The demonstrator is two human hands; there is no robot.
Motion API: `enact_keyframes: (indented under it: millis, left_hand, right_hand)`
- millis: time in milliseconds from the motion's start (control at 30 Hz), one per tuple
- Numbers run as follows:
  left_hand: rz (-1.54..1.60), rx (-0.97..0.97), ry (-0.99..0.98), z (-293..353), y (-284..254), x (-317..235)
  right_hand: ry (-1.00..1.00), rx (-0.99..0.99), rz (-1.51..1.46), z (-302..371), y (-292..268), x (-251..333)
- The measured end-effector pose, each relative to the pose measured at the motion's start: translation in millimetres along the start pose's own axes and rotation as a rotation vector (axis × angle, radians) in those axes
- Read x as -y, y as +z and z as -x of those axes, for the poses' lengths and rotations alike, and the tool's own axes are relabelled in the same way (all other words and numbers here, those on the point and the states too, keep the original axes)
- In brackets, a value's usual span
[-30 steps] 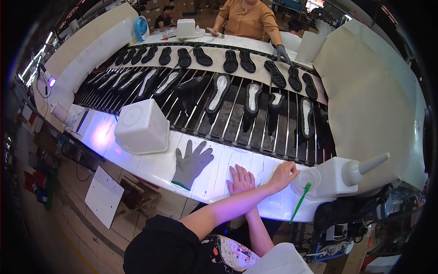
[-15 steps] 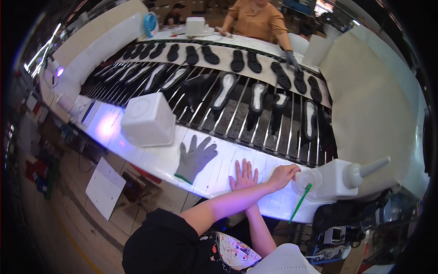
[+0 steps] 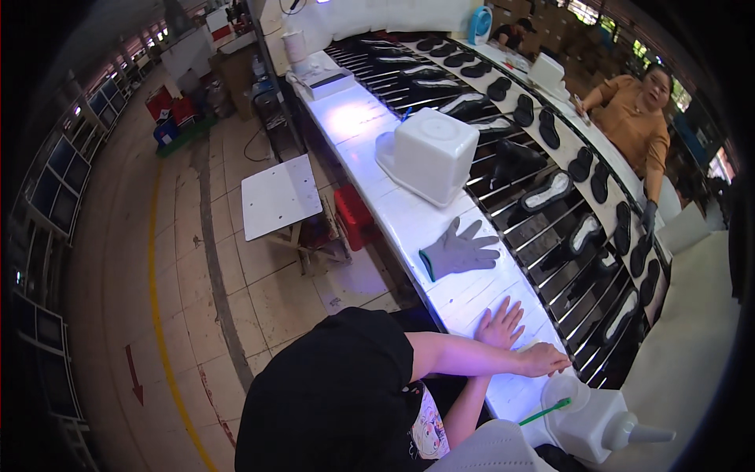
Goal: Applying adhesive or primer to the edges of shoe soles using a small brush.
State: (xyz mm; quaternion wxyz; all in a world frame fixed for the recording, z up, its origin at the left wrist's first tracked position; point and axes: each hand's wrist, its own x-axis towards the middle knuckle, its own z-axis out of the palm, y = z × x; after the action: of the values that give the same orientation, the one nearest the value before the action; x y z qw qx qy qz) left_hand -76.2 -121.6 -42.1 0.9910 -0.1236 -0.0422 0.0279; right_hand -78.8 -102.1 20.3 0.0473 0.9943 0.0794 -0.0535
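My left arm reaches across over my right forearm. My left hand is just above the white bench, beside a round whitish cup; its fingers are pinched together, and anything between them is too small to see. Palm down on the bench, my right hand lies flat with fingers spread, holding nothing. A green-handled thin stick leans on the cup's edge. Against the cup stands a white plastic container with a nozzle. Up the bench lies a grey glove with a green cuff.
A white boxy container stands farther along the bench. Beyond the edge, a rod conveyor carries black shoe uppers; black soles line a belt behind it. Opposite, a co-worker's gloved hand is at the soles. A white-topped stool stands left.
The view has swung left, showing more floor. My left hand stays pinched near the cup and my right stays flat on the bench. The co-worker's gloved hand remains at the soles.
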Motion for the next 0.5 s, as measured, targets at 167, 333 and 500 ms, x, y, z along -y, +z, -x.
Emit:
enact_keyframes:
  millis: [167,333,500]
  left_hand:
    - [-0.028,-0.056,0.023,1,0,-2]
    - [-0.028,-0.107,0.018,-1,7,1]
    - [-0.031,-0.177,0.014,1,23,-2]
  right_hand:
    - [-0.034,-0.036,-0.004,-3,-5,9]
    - [-0.062,-0.056,-0.007,-9,-7,16]
    - [-0.092,-0.070,-0.026,-15,-8,32]
